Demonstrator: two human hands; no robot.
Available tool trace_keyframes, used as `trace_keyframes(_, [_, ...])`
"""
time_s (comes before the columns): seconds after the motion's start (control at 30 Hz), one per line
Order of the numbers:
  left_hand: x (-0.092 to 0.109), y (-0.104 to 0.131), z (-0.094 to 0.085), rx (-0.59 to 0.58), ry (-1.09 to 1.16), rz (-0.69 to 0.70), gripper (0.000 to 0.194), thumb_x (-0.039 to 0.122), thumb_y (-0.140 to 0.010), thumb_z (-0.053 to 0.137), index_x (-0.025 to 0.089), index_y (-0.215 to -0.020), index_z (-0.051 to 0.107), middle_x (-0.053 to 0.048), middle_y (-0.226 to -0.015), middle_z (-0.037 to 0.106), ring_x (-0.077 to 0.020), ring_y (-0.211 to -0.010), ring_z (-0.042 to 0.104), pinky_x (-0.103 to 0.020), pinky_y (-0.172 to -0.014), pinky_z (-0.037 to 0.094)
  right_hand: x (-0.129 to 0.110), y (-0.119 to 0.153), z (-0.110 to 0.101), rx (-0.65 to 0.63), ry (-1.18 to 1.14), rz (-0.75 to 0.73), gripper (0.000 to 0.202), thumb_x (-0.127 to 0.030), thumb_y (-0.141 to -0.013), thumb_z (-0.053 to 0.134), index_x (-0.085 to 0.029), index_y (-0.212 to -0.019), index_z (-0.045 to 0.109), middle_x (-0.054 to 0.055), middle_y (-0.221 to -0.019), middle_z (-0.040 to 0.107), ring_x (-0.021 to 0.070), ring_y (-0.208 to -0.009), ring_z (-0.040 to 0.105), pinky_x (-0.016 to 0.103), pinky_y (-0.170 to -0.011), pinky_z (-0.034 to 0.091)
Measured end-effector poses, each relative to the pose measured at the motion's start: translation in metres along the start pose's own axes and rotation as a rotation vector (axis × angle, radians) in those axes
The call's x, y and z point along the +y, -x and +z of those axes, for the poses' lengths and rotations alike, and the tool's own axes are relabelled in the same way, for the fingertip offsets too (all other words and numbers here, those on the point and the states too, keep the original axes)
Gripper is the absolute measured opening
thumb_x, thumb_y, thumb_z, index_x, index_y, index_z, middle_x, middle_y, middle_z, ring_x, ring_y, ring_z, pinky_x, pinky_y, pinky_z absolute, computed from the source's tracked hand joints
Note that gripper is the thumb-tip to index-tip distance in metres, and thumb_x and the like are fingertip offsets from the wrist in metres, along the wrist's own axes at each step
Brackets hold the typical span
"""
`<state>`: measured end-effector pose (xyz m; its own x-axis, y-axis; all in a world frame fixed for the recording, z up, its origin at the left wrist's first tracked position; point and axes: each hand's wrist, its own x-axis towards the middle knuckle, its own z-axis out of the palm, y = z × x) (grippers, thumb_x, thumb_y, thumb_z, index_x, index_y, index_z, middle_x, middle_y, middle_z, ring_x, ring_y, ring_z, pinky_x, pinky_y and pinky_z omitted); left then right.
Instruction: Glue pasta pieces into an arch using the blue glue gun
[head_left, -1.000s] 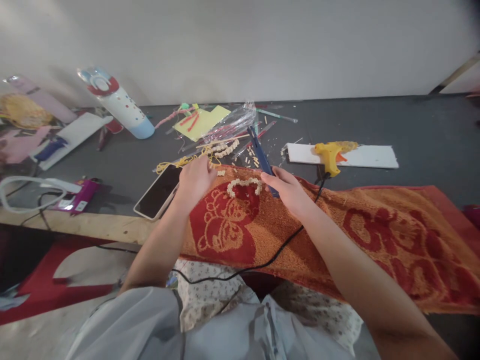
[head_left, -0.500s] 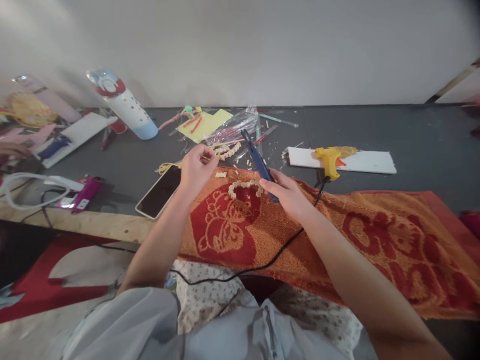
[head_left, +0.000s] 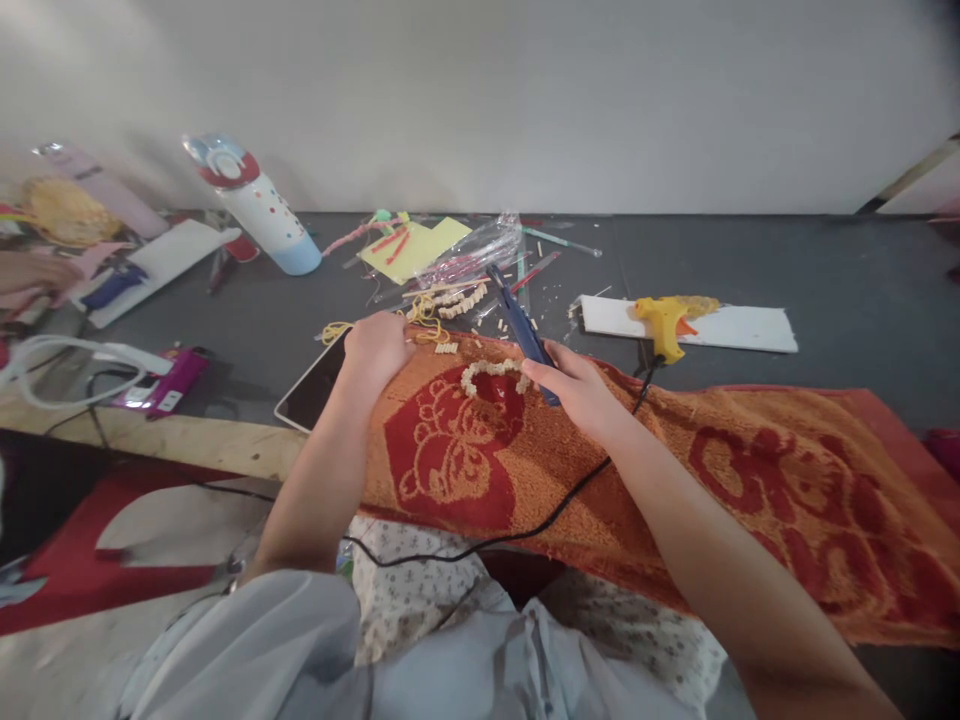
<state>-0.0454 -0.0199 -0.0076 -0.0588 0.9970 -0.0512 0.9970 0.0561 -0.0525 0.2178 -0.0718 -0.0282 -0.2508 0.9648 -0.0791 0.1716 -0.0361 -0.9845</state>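
My right hand is wrapped round a dark blue tool, its long end pointing up and away from me. Just left of it, a curved chain of small cream pieces lies on the orange and red towel. My left hand is low at the towel's far left edge, beside a phone and yellow string; its fingertips are hidden. A short row of cream pieces lies to its right, with another strip of them behind.
A yellow glue gun rests on a white board, its black cord crossing the towel. Yellow paper and plastic wrap lie behind. At left stand a bottle, a magenta power strip and another person's hand.
My left hand has moved left and down from beside the cream strip to the towel's edge by the phone. My right hand still holds the blue tool in about the same place.
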Motion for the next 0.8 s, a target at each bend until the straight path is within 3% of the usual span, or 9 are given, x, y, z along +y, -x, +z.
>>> trace_keyframes(0.17, [0.003,0.009,-0.009,0.002,-0.055,-0.059,0.017,0.024,-0.078,0.056,0.019,-0.086,0.069,-0.016,-0.098,0.071,-0.0358,-0.093,0.067,-0.038,-0.071,0.048,0.000,0.000,0.001,-0.003,0.009,-0.020,0.031,-0.051,-0.077,0.059,-0.021,-0.084,0.054,-0.001,-0.075,0.052,0.0163,-0.072,0.048,0.032,-0.068,0.037])
trace_keyframes(0.37, [0.004,0.014,-0.018,0.214,0.103,-0.147,0.015,0.026,-0.082,0.054,0.020,-0.087,0.067,-0.013,-0.100,0.068,-0.0310,-0.094,0.065,-0.038,-0.076,0.047,0.003,0.000,0.001,0.007,0.049,-0.006,0.029,-0.050,-0.079,0.060,-0.022,-0.087,0.058,0.001,-0.077,0.057,0.0188,-0.076,0.052,0.033,-0.070,0.039])
trace_keyframes(0.57, [0.012,0.008,-0.009,0.399,0.565,-0.014,0.005,0.025,-0.075,0.059,0.020,-0.076,0.062,-0.003,-0.088,0.069,-0.0174,-0.080,0.062,-0.030,-0.076,0.046,0.008,-0.001,0.001,-0.022,0.056,-0.031,0.030,-0.051,-0.082,0.059,-0.022,-0.090,0.060,0.001,-0.080,0.058,0.0196,-0.079,0.052,0.034,-0.074,0.039])
trace_keyframes(0.8, [0.029,0.000,0.005,0.280,1.319,0.018,0.012,0.032,-0.073,0.062,0.021,-0.073,0.057,0.000,-0.066,0.060,-0.0101,-0.056,0.054,-0.022,-0.050,0.039,0.003,0.001,0.002,-0.103,0.038,-0.120,0.031,-0.045,-0.083,0.059,-0.022,-0.104,0.060,0.005,-0.100,0.064,0.0235,-0.095,0.057,0.038,-0.085,0.043])
